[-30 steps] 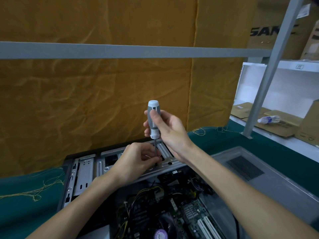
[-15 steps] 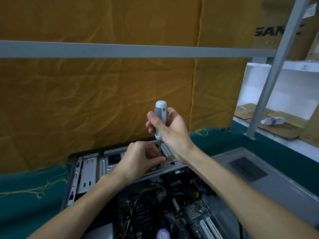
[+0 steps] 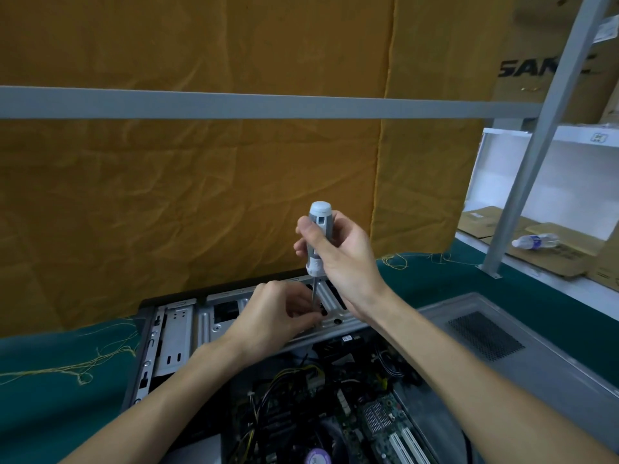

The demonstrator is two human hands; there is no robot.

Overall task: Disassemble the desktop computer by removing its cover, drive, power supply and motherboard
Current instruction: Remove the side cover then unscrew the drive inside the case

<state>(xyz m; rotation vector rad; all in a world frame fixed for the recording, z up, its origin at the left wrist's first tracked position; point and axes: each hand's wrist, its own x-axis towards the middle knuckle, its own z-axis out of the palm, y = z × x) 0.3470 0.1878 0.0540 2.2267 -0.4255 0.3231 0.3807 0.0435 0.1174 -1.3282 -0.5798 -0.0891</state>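
- We have the desktop computer (image 3: pixel 335 380) lying open on the green bench (image 3: pixel 50 413), right in front of us at the bottom of the view, and its cover (image 3: pixel 502 346) looks to be the grey vented panel lying flat just to the right of the case.
- We see the motherboard (image 3: pixel 378 426) in place inside the case, with bundled cables above it, so we judge the task is past the cover and now at a screw on the metal drive bracket (image 3: pixel 214 323) along the far edge of the case.
- Our right hand (image 3: pixel 338 259) is clenched round the grey-and-white handle of the screwdriver (image 3: pixel 318 239), holding it upright with the shaft pointing down into the bracket.
- Our left hand (image 3: pixel 278 316) has its fingers curled close round the lower shaft where it meets the bracket; we take this as steadying the tip, though the tip and the screw head are hidden by the fingers.
- The next move, as we judge it, calls for downward pressure while turning, with the left fingers ready to catch the loosened screw before it drops among the cables.
- On writing: the cardboard box (image 3: pixel 542 48) at upper right shows large dark letters reading "SAN", with the rest cut off by the slanted grey post (image 3: pixel 549 135).
- The small labels on the white shelf (image 3: pixel 599 137) and on the plastic bottle (image 3: pixel 532 242) are too small to read.
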